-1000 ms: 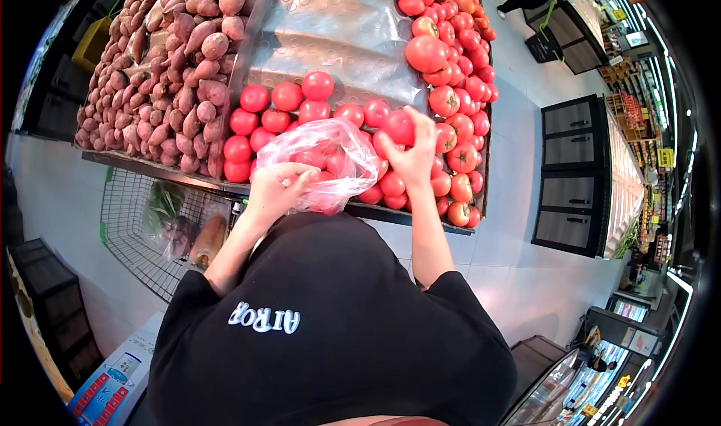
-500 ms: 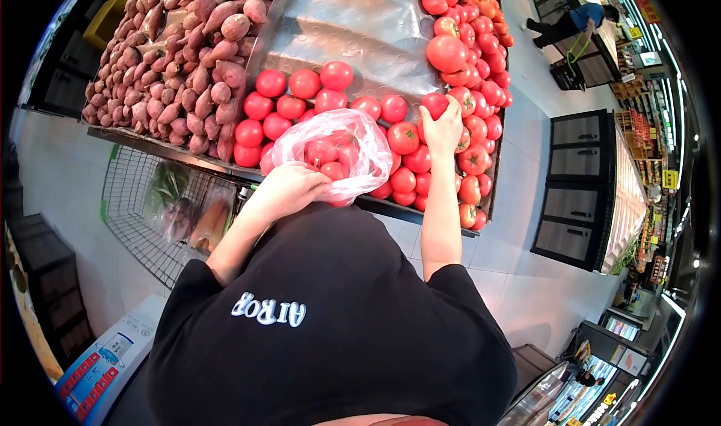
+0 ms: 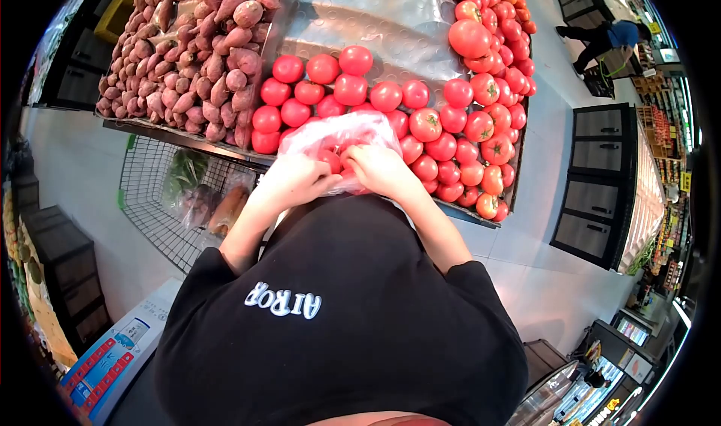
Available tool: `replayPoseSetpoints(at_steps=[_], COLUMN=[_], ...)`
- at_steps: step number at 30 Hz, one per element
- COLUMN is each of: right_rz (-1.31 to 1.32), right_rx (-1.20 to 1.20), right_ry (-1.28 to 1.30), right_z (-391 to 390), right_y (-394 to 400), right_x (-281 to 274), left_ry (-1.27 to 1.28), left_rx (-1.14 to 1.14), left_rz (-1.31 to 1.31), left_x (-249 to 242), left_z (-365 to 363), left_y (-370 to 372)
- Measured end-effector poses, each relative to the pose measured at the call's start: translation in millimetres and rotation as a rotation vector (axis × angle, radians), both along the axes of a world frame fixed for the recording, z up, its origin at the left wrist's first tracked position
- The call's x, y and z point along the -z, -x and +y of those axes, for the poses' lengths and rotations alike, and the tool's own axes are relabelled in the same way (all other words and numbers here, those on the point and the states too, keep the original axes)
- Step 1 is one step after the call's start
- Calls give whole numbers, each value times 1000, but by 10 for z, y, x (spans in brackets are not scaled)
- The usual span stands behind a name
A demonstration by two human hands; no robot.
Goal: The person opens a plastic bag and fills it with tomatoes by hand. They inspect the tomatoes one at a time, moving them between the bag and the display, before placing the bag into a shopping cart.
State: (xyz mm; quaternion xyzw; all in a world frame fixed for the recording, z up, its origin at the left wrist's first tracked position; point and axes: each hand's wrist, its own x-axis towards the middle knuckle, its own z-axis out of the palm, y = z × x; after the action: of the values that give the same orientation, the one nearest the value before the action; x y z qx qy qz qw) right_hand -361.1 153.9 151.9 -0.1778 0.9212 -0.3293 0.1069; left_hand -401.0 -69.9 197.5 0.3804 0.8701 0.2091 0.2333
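So, starting at the far left, a wire shopping cart [image 3: 161, 201] is parked under the front edge of the produce stand [image 3: 180, 135], with bagged greens and other bagged items lying in it. Above that, the stand's left section is piled with sweet potatoes [image 3: 188, 51]. Next over, loose tomatoes [image 3: 466, 118] are spread along the front and right edges of the stand's other section, whose middle is bare dimpled metal.

A clear plastic bag [image 3: 342, 137] with a few tomatoes inside is held right at the front edge of the stand, just above the person's black shirt. The left hand [image 3: 294, 180] is closed around the bag's near-left rim, fingers curled tight on the plastic. The right hand [image 3: 379, 169] is pressed against the bag's opening beside it, fingers bent inward at the mouth; whether a tomato is gripped in there can't be told, since the fingertips are hidden by the plastic. The two hands are nearly touching.

Far right, another person [image 3: 604, 39] is seen in the aisle.
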Motion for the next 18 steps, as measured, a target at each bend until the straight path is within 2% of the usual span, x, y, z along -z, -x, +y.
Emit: replayPoseSetpoints(at_steps=[3,4,6,7,9,12,15,18], right_rz=[-36,-26,58,19,-60,-158,-22,-201], right_rx=[28,51,96,95,93,74,43,111], right_ry=[-43,-57,-97,-154,-267,-302,-260,-399], right_z=[78,64,17,13,-20,-60,-56,-158], right_y=[-74,-105,-172,-175,-177,-139,-160,-56], right_x=[-31,-65,-28,-4,-30,-213,28,72], left_ry=[-60,108,108,106,81,89,39,1], left_rx=[-199,-241,-269,-283,-277,-258,-221,-164], left_rz=[73,8,23,32,107,145,118,122], left_x=[175,210,229,221,290,300,299,432], left_z=[-214,-260,-289,-287,-262,-202,-186,-169], left_y=[-51,-50,-99,-110,-123,-100,-90,-44])
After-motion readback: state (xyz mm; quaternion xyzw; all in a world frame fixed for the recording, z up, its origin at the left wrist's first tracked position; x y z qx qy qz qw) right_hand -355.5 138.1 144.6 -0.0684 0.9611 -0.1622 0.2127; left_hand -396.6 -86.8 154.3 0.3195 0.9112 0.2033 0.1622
